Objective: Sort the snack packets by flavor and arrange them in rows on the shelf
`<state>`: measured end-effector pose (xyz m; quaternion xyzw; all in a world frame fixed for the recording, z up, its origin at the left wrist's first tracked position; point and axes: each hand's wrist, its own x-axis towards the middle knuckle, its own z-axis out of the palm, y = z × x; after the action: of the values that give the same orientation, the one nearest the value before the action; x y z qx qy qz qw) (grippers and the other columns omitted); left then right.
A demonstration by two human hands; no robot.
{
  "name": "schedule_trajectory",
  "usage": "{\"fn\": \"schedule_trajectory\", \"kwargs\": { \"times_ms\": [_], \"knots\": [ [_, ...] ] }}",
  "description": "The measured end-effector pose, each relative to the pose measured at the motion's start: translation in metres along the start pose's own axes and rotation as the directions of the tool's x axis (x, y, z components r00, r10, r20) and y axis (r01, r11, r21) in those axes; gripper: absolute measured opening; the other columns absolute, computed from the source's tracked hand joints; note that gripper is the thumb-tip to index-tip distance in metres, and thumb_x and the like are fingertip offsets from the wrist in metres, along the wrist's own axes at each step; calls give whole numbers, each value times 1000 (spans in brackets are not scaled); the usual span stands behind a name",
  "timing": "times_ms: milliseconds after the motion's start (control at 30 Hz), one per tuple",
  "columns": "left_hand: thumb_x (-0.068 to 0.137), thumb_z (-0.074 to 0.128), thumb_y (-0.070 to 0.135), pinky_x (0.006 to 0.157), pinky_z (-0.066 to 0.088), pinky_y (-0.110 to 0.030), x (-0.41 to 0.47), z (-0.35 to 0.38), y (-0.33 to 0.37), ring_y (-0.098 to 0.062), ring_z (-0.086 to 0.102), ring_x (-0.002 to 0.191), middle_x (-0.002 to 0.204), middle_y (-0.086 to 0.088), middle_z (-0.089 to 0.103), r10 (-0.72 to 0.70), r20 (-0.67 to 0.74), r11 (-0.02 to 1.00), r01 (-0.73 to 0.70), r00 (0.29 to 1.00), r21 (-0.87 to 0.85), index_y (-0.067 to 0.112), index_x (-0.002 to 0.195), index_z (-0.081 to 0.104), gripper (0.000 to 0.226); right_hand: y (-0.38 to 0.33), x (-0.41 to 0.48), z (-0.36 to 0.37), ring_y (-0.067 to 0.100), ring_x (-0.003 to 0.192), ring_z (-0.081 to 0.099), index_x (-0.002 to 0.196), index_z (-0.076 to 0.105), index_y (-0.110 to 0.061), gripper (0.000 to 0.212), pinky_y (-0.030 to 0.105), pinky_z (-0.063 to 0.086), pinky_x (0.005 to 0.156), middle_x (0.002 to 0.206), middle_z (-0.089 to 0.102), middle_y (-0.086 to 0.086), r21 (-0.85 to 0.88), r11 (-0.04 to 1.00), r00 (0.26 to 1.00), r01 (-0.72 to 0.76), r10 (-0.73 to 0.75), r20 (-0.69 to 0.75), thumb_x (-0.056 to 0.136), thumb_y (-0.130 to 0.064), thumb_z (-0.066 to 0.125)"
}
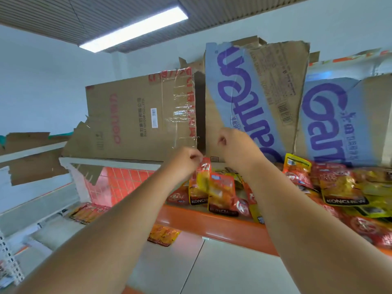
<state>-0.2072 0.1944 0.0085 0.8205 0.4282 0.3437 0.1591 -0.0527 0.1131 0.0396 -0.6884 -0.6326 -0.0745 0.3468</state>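
Left hand (186, 159) is up over the left end of the orange-edged shelf (212, 227), its grip pinching the top edge of a yellow-and-orange foil snack packet (199, 181). That packet hangs upright, long axis vertical, with a black "KONCHEW" band at its bottom. Just beside it on the right stands an orange foil packet (221, 194), upright too, with the same "KONCHEW" band low down.

Right hand (235, 145) is raised above the pile with its fingers curled into a fist; whether that grip holds anything, I cannot tell.

Towards the shelf's right end lies a jumbled heap. A yellow foil packet (341, 187) marked "KONCHEW" lies tilted on top, with red foil packets (360, 227) beneath it at all angles.

Along the back edge, close behind both hands, lean a brown cardboard sheet (135, 117) with clear tape and red print, a blue cardboard sheet (239, 98) with its purple lettering upside down, and a second blue sheet (326, 124) that starts "Gran".
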Motion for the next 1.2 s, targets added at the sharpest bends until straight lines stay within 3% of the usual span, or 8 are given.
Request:
{"fn": "schedule_trajectory", "kwargs": {
  "times_ms": [133, 200, 367, 533, 733, 900, 1033, 1200],
  "knots": [
    [102, 57, 25, 66, 43, -27, -5, 22, -20, -14, 65, 82, 99, 7, 74, -17, -32, 962, 25, 999, 272, 30, 98, 76, 20, 3, -4, 8, 16, 91, 60, 97, 60, -25, 9, 32, 51, 79, 101, 64, -1, -3, 998, 964, 57, -54, 259, 101, -28, 53],
    [101, 56, 27, 70, 46, -29, -6, 25, -25, -13, 62, 83, 100, 10, 74, -13, -48, 967, 25, 999, 255, 31, 95, 76, 22, 4, -5, 5, 13, 85, 60, 90, 62, -27, 17, 28, 44, 67, 93, 64, -3, 61, 997, 944, 52, -70, 324, 99, -40, 56],
    [96, 62, 37, 73, 50, -31, -10, 22, -26, -12, 66, 89, 96, 13, 73, -12, -40, 983, 19, 999, 185, 34, 90, 76, 16, 3, -5, -5, 17, 85, 66, 100, 68, -21, 39, 29, 45, 63, 91, 69, -2, -175, 981, 790, 79, 45, 611, 86, -58, 68],
    [82, 67, 61, 83, 52, -32, -18, 20, -23, -10, 63, 98, 111, 18, 67, -50, 8, 988, 48, 999, 145, 40, 116, 74, 42, 5, -7, -10, 17, 91, 63, 110, 67, -20, 35, 29, 47, 70, 99, 67, -1, -290, 944, 746, 156, 79, 661, 89, -47, 70],
    [89, 78, 44, 76, 43, -21, -17, 24, -24, -3, 61, 95, 123, 14, 69, -5, 5, 998, 4, 1000, 56, 36, 128, 70, 41, 5, -9, -12, 19, 96, 60, 115, 61, -18, 24, 26, 44, 69, 109, 64, 2, -220, 965, 808, 143, 14, 589, 93, -20, 69],
    [93, 77, 32, 85, 49, -29, -18, 25, -24, -10, 66, 102, 114, 14, 70, -1, 37, 999, -1, 999, 55, 35, 118, 75, 25, 5, -10, -11, 13, 88, 55, 112, 62, -22, 26, 25, 38, 61, 102, 60, -2, -141, 984, 827, 106, -9, 562, 89, -13, 71],
    [90, 77, 40, 65, 41, -22, -21, 22, -22, 1, 58, 85, 95, 22, 64, -24, -11, 990, 25, 1000, 139, 41, 87, 69, 9, 7, -10, -8, 18, 96, 62, 122, 66, -15, 29, 29, 47, 77, 109, 66, 3, -273, 953, 770, 131, 76, 633, 95, -25, 65],
    [100, 68, 28, 61, 36, -15, -20, 20, -19, -6, 61, 81, 94, 12, 69, -54, -1, 977, 53, 999, 205, 37, 88, 71, 15, 10, -9, -6, 20, 100, 62, 123, 65, -14, 27, 29, 47, 78, 112, 66, 5, -301, 944, 768, 138, 90, 634, 97, -21, 60]
  ]
}}
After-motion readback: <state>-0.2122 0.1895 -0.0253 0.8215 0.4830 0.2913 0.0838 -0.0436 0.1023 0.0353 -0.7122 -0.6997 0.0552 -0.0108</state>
